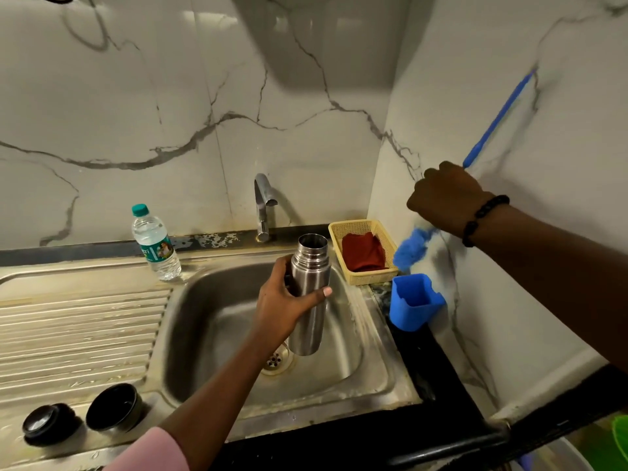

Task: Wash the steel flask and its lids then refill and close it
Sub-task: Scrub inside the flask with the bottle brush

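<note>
My left hand (283, 300) grips the open steel flask (310, 294) upright above the sink basin (370, 351), its threaded mouth uncovered. My right hand (445, 197) holds a long blue bottle brush (499, 115) by the handle near the right wall, above a blue holder cup (415, 300). The brush's blue bristle head (411, 248) hangs below that hand. The two dark flask lids lie on the drainboard at the front left: a stopper (47, 423) and a cup lid (114, 407), open side up.
A steel tap (263, 205) stands behind the basin. A plastic water bottle (155, 243) with a green cap stands at the back of the ribbed drainboard (78, 328). A yellow basket (360, 227) with a red cloth (363, 251) sits right of the sink. Black counter edge runs along the right.
</note>
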{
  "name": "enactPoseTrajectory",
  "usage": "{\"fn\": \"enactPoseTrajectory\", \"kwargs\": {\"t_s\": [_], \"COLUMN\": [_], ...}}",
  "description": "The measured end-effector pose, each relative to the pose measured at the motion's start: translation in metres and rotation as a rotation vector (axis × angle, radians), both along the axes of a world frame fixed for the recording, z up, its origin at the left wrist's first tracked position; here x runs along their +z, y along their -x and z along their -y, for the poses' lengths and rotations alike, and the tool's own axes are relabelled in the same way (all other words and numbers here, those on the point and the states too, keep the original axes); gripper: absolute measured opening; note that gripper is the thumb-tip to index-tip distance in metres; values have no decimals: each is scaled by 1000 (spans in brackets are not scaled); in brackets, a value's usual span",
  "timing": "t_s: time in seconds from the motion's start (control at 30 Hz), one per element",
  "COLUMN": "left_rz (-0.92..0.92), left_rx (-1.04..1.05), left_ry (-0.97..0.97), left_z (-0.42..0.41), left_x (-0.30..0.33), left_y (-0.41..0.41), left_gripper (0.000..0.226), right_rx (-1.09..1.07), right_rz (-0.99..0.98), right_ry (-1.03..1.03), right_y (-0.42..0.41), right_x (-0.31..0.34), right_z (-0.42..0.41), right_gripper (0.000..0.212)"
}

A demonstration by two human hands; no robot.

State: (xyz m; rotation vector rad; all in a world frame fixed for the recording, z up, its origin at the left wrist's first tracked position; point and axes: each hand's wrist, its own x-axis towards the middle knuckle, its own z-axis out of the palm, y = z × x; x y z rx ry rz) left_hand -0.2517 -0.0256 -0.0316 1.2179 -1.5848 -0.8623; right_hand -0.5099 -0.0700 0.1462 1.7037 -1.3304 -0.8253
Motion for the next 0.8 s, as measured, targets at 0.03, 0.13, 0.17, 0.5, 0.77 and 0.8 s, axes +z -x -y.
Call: {"fn": "enactPoseTrajectory", "kwargs": {"t_s": [0.03, 0.13, 0.17, 0.5, 0.77, 0.8], "left_rz": [-12, -38, -50, -211, -344, -351], "left_rx": [8, 54, 70, 222, 288, 276], "left_ry": [2, 11, 13, 29, 13, 22], "left_z": [1, 1, 1, 7, 8, 7], "left_x": [2, 6, 8, 20, 35, 38], "left_y": [-1, -7, -9, -43, -53, -54], "left_gripper": [71, 68, 67, 58, 58, 56], "right_rx": [2, 70, 113, 265, 357, 334], "right_rz": [26, 194, 296, 1593, 1794, 1757], "right_ry": [20, 59, 69, -36, -60, -44], "right_y": [-5, -20, -24, -85, -122, -120], "right_x": [11, 33, 36, -54, -120, -122], "right_z": [-2, -11, -14, -45, -42, -36], "right_gripper": [22, 16, 16, 37, 46, 49]}}
